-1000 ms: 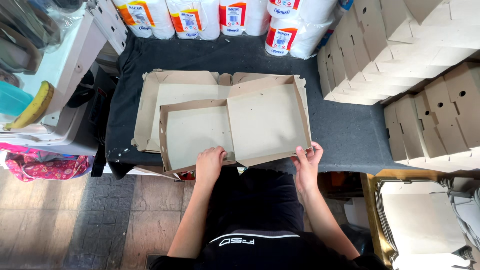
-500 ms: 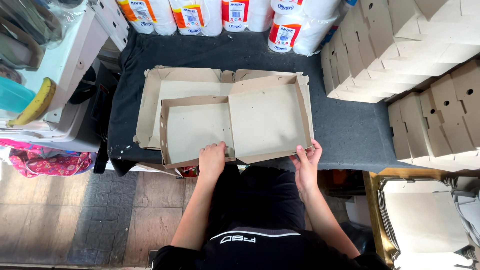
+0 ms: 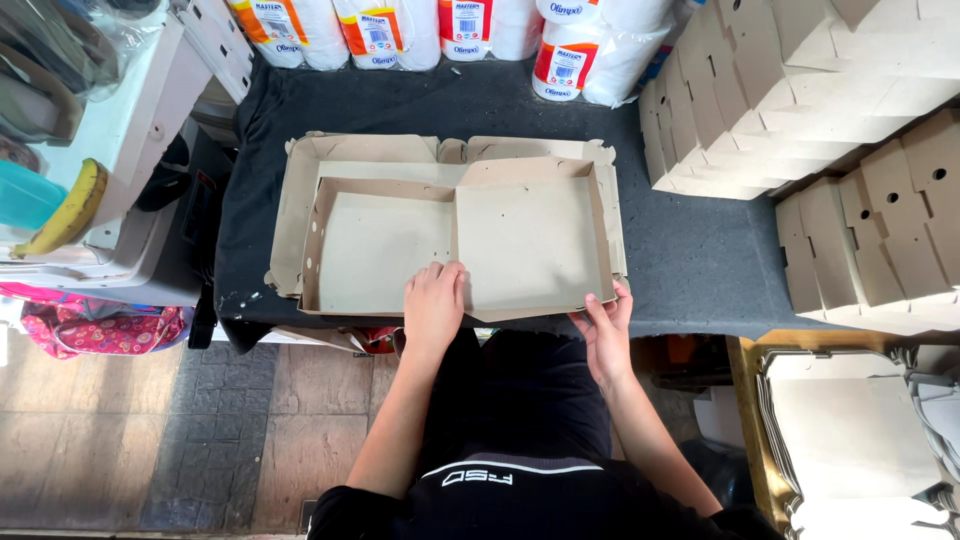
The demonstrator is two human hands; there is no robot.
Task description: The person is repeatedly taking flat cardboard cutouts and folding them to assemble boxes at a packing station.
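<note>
Left hand [image 3: 433,300] flat, fingers spread, pressing cardboard box [image 3: 455,240] at 6 o'clock edge. Right hand [image 3: 603,322] pinching box corner at 4 o'clock. Box centred on dark bench [image 3: 700,260], atop flat blanks.

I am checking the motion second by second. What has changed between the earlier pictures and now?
The left hand slid slightly right along the near edge of the cardboard box, toward the centre fold. The right hand stayed at the box's near right corner. The box, the flat cardboard sheets under it and the stacked boxes kept their places.
</note>
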